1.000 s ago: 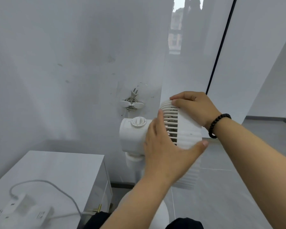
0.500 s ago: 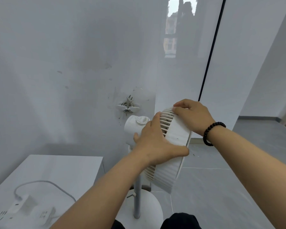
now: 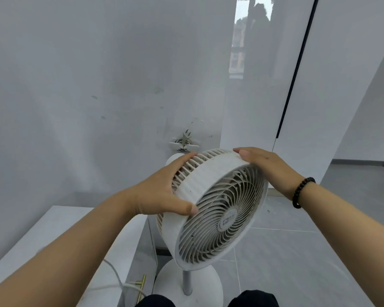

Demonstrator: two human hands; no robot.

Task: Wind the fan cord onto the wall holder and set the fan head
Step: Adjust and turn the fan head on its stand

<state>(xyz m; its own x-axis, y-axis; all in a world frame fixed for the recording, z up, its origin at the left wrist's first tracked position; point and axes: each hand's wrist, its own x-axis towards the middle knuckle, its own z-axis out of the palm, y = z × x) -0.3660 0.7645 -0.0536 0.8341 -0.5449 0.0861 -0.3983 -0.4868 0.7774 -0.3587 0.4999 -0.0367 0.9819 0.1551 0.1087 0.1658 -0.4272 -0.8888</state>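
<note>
And round it comes: the fan head point(image 3: 217, 209), side-on half a second ago, has swung so its front grille now faces back toward the person and tips slightly down. Both hands have travelled with it. The left hand point(image 3: 162, 191) clasps the ribbed rim on the left side of the fan head, fingers over the back vents, thumb hooked onto the front edge. The right hand point(image 3: 266, 167) lies over the top right of the rim, fingers curled onto it.

The fan head sits atop its pole point(image 3: 187, 282), above the round base point(image 3: 208, 282) and just in front of the wall holder point(image 3: 184, 144), where the cord looks already wound, plug sticking up.

Handling, by my guess: light, rigid plastic on a stiff tilt joint, so the solid outer rim is the place to hold. The thin grille bars would likely flex or snap.

Writing? A small badge point(image 3: 228, 220) at the grille's centre carries a logo, too blurred to read.
</note>
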